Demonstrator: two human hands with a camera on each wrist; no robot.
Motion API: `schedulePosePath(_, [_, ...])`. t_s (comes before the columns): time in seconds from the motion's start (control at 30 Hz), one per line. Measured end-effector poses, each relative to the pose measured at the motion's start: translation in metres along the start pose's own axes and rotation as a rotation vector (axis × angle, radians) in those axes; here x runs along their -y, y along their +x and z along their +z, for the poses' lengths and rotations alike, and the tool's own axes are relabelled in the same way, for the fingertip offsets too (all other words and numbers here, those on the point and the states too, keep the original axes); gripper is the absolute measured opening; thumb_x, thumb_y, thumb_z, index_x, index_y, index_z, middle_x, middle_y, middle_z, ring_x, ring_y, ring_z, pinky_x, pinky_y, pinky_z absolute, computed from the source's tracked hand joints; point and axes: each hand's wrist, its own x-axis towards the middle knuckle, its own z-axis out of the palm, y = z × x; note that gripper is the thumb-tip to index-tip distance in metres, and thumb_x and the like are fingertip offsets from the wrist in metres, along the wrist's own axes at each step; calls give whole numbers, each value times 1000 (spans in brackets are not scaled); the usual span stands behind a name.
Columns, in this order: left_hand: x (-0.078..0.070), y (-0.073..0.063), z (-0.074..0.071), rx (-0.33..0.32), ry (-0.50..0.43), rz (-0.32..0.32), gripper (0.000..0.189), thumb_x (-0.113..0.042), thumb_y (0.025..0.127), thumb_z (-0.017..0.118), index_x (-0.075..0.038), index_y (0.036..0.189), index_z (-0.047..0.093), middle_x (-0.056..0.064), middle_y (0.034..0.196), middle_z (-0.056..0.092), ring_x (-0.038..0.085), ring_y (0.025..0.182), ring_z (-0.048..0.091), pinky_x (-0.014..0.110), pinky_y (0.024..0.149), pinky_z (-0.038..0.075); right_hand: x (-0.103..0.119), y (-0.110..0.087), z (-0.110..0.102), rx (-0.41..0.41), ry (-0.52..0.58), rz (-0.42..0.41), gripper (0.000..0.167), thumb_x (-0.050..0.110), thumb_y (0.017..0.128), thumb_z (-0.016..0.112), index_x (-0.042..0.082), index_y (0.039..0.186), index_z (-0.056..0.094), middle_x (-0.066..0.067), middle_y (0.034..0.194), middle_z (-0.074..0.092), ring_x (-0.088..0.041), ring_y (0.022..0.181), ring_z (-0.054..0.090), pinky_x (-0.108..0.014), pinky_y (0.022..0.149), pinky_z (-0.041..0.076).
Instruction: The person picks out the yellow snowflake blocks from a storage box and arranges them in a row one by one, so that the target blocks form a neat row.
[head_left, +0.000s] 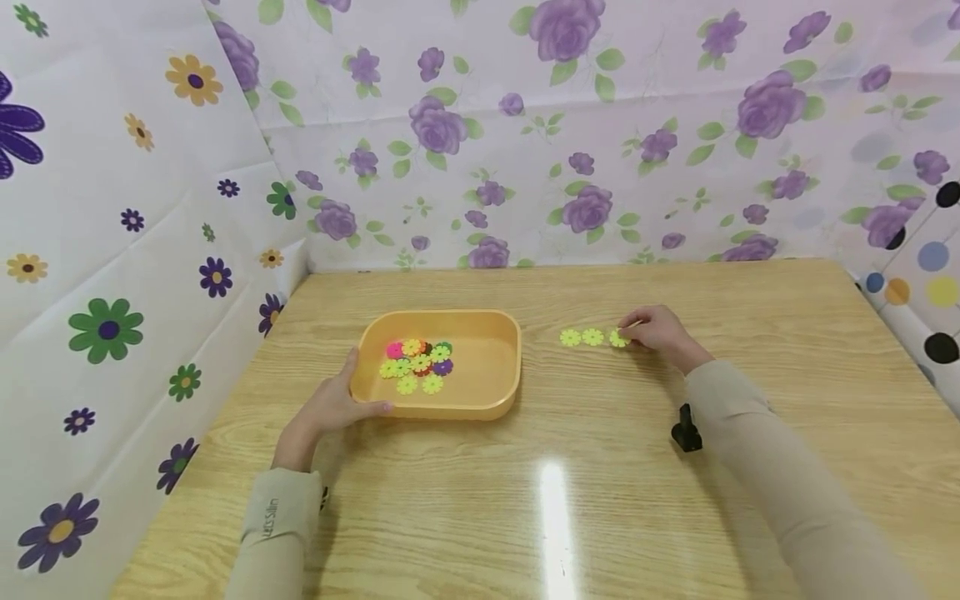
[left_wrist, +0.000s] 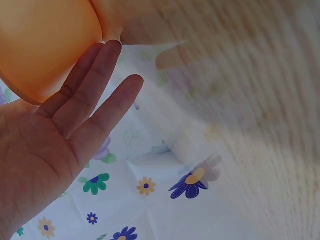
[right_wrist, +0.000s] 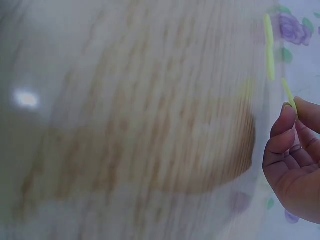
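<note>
Yellow flower piece (head_left: 617, 338) is in the right hand (head_left: 662, 330), pinched tight, just right of two more yellow pieces (head_left: 571, 337) on the table (head_left: 450, 517). I can't tell if it touches the wood. It looks thin, so it could slip out. The fingers are so near the row that they could bump it crooked. Well apart, the left hand (head_left: 335, 405) rests its straight fingers on the orange tray (head_left: 480, 412); pushing could slide it. Mixed flowers (head_left: 432, 383) lie inside. A black thing (head_left: 686, 430) by the right sleeve (head_left: 765, 450) could get knocked.
</note>
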Motion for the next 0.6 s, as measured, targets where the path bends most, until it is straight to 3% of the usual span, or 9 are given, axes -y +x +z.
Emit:
schedulePosePath(0.17, [1, 0, 0, -1, 6, 2, 122, -57, 69, 69, 1, 143, -8, 37, 140, 17, 49, 126, 26, 55, 101, 24, -3, 5, 1, 8, 18, 22, 26, 8, 88, 57, -8, 109, 57, -3, 68, 59, -13, 57, 52, -26, 53, 44])
schedulePosePath(0.6, [0, 0, -1, 10, -16, -14, 121, -56, 70, 69, 1, 143, -8, 36, 141, 16, 48, 126, 27, 56, 101, 25, -3, 10, 4, -1, 48, 48, 27, 9, 90, 56, -8, 112, 56, -8, 75, 63, -14, 58, 54, -27, 53, 45])
